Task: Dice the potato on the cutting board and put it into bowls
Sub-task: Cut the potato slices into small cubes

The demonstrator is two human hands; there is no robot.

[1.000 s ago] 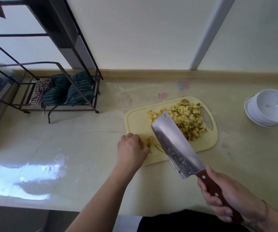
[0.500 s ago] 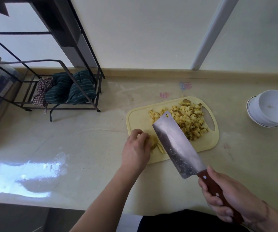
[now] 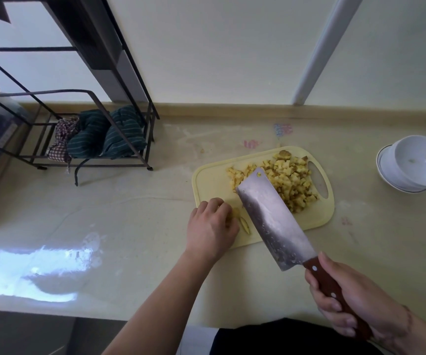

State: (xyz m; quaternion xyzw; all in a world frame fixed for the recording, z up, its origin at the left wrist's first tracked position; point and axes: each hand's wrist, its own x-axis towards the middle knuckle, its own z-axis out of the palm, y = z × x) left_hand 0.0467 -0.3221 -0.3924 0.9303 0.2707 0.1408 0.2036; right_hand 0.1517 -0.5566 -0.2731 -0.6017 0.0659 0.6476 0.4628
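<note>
I count one cutting board (image 3: 209, 181), one big knife (image 3: 271, 219), one pile of potato cubes (image 3: 286, 179), stacked white bowls (image 3: 417, 165) at three o'clock, too close to count, and one wire rack (image 3: 53, 119) at ten o'clock.

L hand (image 3: 210, 226) fingers curled; R hand (image 3: 355, 301) grip closed.

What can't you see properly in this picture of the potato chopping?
- Head view: the last potato piece is mostly hidden under the left hand.
- Head view: part of the diced potato is covered by the cleaver blade.
- Head view: the bowls are cut off by the right edge; how many are stacked is unclear.
- Head view: the cleaver's handle end is buried in the right hand.
</note>
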